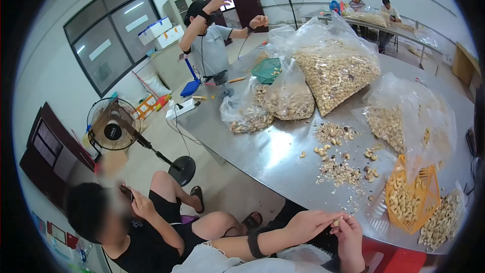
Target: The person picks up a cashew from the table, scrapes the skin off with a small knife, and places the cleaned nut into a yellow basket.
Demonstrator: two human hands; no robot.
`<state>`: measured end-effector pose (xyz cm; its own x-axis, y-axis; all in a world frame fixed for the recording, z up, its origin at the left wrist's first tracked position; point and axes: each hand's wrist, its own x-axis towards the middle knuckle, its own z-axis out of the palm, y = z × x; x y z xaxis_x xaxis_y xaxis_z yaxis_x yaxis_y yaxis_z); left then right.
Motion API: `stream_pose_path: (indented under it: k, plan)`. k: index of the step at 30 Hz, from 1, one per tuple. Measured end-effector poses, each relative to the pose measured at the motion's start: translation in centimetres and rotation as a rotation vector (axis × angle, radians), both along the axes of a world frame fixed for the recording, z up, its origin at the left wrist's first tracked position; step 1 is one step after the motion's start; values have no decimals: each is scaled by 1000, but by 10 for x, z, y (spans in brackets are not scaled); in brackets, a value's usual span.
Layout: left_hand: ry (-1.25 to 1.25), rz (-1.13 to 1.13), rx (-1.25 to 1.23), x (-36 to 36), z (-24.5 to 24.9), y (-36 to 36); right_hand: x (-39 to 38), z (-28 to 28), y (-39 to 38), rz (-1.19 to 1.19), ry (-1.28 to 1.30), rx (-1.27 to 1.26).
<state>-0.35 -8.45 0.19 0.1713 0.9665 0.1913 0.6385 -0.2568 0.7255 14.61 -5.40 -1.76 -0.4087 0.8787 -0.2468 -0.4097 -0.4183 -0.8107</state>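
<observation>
My left hand (309, 225) reaches in from the left, a black band round its wrist, and its fingertips meet those of my right hand (348, 233). Pinched between the fingers of both hands is a small pale cashew (336, 222), partly hidden. Both hands are just off the near edge of the metal table (252, 164). Right of them, an orange basket (413, 199) holds cashews. Beside it lies an open clear bag of cashews (440, 222). Beyond my hands are small piles of cashew bits (339, 172) and a few loose whole nuts.
Large plastic bags of cashews (336, 73) and a green basket (266, 71) stand farther back. A seated person (146, 222) is at my left with a phone; another person (209, 50) raises both arms. A fan (113, 124) stands on the floor. Two people work at a back table (374, 21).
</observation>
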Motion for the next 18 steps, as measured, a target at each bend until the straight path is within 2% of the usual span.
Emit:
stream_pose_path:
  k: [6,18]
  plan:
    - [-62,-41,77,10,-7,16,12,-1,8,-42,1,-18]
    - [-65,-56,-29,5,-8,39,10,-10,32,-1,-21,-49]
